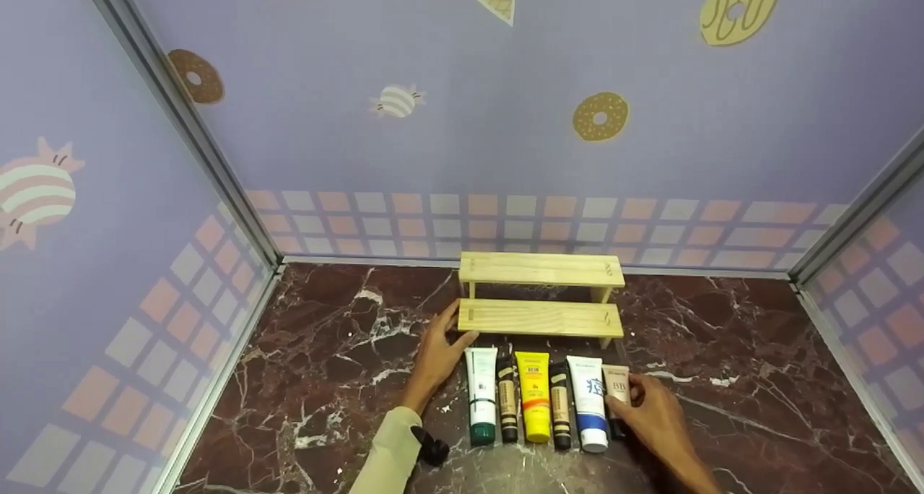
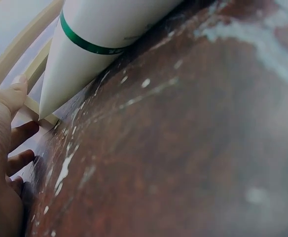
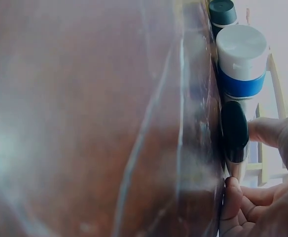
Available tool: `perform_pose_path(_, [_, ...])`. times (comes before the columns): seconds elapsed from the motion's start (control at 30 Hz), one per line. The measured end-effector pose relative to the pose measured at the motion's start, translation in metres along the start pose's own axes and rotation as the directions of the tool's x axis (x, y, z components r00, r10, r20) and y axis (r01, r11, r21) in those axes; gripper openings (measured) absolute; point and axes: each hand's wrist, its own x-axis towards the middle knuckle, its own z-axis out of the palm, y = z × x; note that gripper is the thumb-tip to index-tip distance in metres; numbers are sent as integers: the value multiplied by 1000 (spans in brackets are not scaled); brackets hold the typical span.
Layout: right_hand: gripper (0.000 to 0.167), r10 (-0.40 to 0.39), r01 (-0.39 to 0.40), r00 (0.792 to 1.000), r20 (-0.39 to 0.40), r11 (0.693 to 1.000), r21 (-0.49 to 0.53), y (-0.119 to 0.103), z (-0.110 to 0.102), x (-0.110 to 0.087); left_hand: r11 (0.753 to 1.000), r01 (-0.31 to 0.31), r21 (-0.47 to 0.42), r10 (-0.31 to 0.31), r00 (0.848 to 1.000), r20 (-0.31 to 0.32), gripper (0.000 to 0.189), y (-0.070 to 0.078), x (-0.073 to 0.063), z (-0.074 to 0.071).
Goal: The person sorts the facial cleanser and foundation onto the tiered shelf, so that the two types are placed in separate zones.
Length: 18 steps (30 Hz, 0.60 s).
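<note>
My right hand pinches a beige BB cream tube by its sides, at the right end of a row of tubes. In the right wrist view, thumb and fingers sit either side of its black cap. My left hand touches the left end of a two-step wooden rack, thumb spread toward its front edge. Nearest to that hand lies a white tube with a green cap. Beside the BB cream lies a white tube with a blue band.
Between the white tubes lie a yellow tube and two slim black-and-tan tubes, one left and one right. The dark marbled tabletop meets a purple patterned back wall behind the rack.
</note>
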Motion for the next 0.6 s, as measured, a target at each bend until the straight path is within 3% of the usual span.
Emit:
perform_pose_path(0.4, [44, 102, -102, 995, 7, 995, 2, -3, -5, 4, 1000, -17, 23, 17, 1000, 6, 77, -1, 0, 1])
perform_pose_path(0.6, [43, 105, -104, 994, -23, 994, 37, -4, -8, 6, 999, -39, 16, 39, 999, 1, 77, -3, -2, -2])
